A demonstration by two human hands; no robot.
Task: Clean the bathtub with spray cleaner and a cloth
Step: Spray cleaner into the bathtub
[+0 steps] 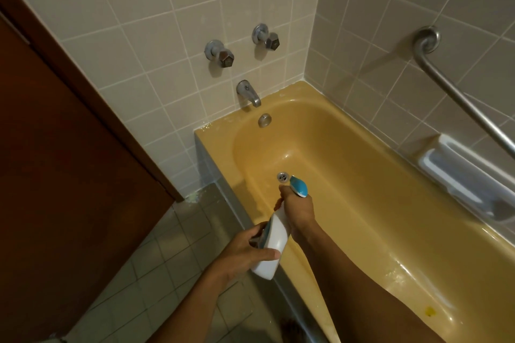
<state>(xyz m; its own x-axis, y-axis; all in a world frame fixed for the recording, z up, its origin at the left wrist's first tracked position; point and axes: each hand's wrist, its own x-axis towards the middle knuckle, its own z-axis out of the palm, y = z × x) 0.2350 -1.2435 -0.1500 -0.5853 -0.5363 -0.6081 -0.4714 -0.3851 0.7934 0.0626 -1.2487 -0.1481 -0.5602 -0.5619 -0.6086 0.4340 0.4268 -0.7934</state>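
We judge spraying in hand, left hand gripping the spray bottle base and right hand clasping its trigger neck; next, aim the nozzle across the bathtub.

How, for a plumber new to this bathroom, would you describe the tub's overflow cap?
Find the yellow bathtub and the spout on the tiled wall above its end. Below the spout, on the tub's inner wall, sits the overflow cap: a plain metal disc, unlike the perforated floor drain.

Two taps, one bottle — one bathtub.
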